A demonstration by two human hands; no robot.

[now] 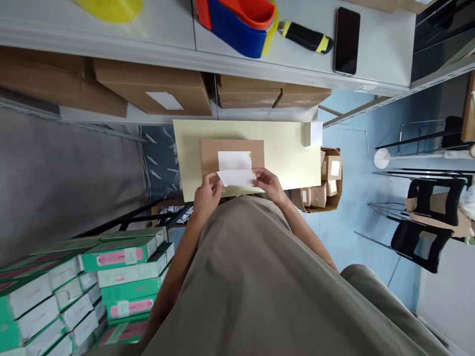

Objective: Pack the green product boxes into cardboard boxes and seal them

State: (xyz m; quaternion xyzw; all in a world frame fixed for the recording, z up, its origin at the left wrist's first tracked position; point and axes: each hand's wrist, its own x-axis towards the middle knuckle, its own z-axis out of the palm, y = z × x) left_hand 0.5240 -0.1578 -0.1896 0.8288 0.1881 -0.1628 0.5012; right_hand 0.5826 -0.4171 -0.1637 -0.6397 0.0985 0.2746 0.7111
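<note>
A white paper slip (236, 178) with a small yellow mark at its right end is stretched between my two hands. My left hand (208, 197) pinches its left end, and my right hand (270, 184) grips the right end. Just beyond it, a brown cardboard box (208, 154) lies on the pale yellow tabletop (285, 148). On top of that box is another white label (234, 160), also with a yellow mark. The slip hides the near part of the box.
A white stack of slips (313, 134) sits at the table's right end. Beside it stands a carton (337, 198) of small boxes. The shelf (297, 74) above holds a blue-and-red tape dispenser (241, 29), a black-and-yellow knife (306, 37) and a phone (347, 42). Green boxes (129, 291) are stacked at left.
</note>
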